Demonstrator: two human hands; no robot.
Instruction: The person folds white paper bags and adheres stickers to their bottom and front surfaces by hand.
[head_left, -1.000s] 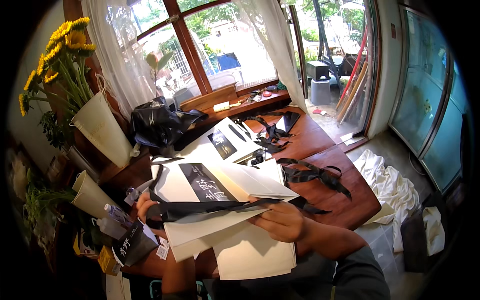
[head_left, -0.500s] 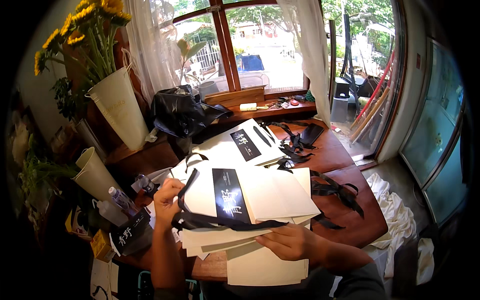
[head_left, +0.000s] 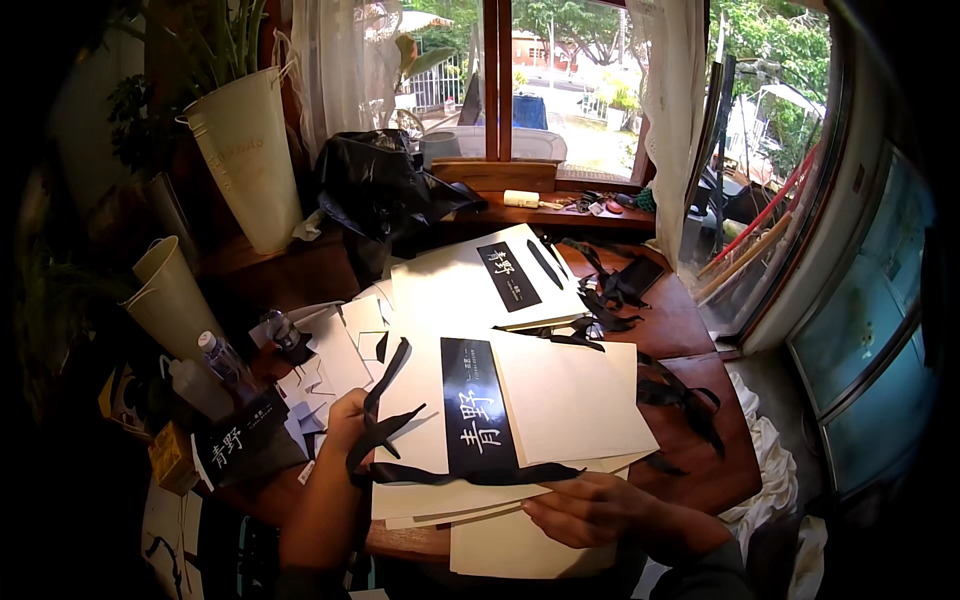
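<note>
Wooden surface (head_left: 735, 465), near edge: white bag (head_left: 482, 400) noted with black ribbon (head_left: 470, 475) running left to right along its near side, between left hand (head_left: 347, 418), curled closed on a strand, and right hand (head_left: 578, 510), nearer the long run, apparently pinching the bag's edge.

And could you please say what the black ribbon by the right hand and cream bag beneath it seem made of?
Black ribbon: probably fabric, showing faint sheen and soft bends. Cream bag: likely matte paper or card, flat with crisp edges.
</note>
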